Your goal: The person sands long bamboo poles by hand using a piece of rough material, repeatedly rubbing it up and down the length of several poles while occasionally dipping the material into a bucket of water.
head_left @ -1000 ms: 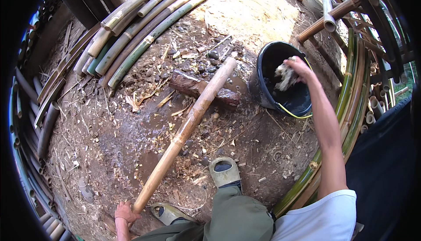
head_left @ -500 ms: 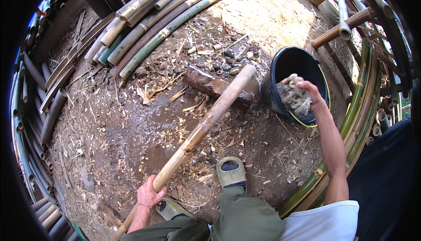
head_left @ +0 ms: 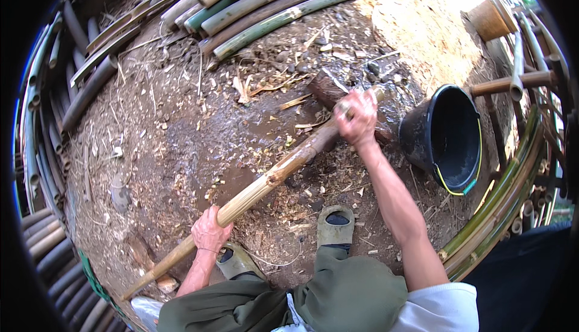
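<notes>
A long pale bamboo pole (head_left: 283, 169) slants from my lower left up to the middle of the view, its far part wet and browner. My left hand (head_left: 211, 233) is closed round its lower part. Near the far end my right hand (head_left: 357, 118) is closed over the pole, pressing a wad of grey-white fibres against it; the fingers hide nearly all of the wad. Beneath that end lies a short dark wet log (head_left: 327, 87). To the right a black bucket (head_left: 416, 133) with a yellow-green handle stands tilted toward me.
Bamboo poles (head_left: 271, 27) lie stacked along the far side, and more are piled at the left (head_left: 90, 93). Green split lengths (head_left: 494, 193) curve along the right. A tan container (head_left: 491, 21) stands far right. Wood chips and pebbles litter the wet ground between my shoes (head_left: 335, 226).
My right hand has moved left from the bucket onto the pole's far end, carrying the wad. My left hand keeps its hold on the pole. The view has shifted left.
</notes>
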Motion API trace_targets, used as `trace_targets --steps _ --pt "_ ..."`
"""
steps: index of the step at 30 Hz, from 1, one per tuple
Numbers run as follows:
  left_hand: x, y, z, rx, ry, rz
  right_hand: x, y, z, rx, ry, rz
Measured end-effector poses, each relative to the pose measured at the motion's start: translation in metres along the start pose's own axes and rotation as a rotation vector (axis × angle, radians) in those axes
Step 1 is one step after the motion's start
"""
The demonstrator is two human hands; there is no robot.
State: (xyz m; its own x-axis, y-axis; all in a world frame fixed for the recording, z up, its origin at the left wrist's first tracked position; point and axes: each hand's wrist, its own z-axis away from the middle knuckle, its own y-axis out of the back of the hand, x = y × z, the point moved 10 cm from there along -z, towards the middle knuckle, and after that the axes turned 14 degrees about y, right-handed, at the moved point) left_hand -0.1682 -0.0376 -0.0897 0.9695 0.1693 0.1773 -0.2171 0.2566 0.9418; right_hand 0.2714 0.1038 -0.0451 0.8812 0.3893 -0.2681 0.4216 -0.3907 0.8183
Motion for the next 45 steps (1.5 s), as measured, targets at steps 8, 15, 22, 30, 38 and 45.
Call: trace_targets --steps 8,15,22,30,38,45 --pt "-0.017 0.004 0.008 -0.097 0.03 0.014 -0.269 -0.057 0.023 -0.012 0.357 -0.355" --pt "0.003 -0.02 -0.022 -0.643 0.117 0.018 0.012 0.027 -0.009 0.06 0.147 0.185" --pt "-0.009 -0.054 -0.022 -1.152 0.127 0.261 -0.26 -0.065 0.028 -0.092 0.261 -0.276" --pt "0.041 0.019 0.013 -0.01 -0.197 0.037 -0.06 -0.012 0.013 -0.003 0.205 -0.006" --pt "0.012 -0.014 -0.025 -0.594 0.073 -0.014 -0.182 -0.036 0.002 -0.019 0.207 -0.121" --pt "-0.022 -0.036 -0.017 -1.018 0.139 0.437 -0.206 -0.039 0.014 0.003 0.289 -0.232"
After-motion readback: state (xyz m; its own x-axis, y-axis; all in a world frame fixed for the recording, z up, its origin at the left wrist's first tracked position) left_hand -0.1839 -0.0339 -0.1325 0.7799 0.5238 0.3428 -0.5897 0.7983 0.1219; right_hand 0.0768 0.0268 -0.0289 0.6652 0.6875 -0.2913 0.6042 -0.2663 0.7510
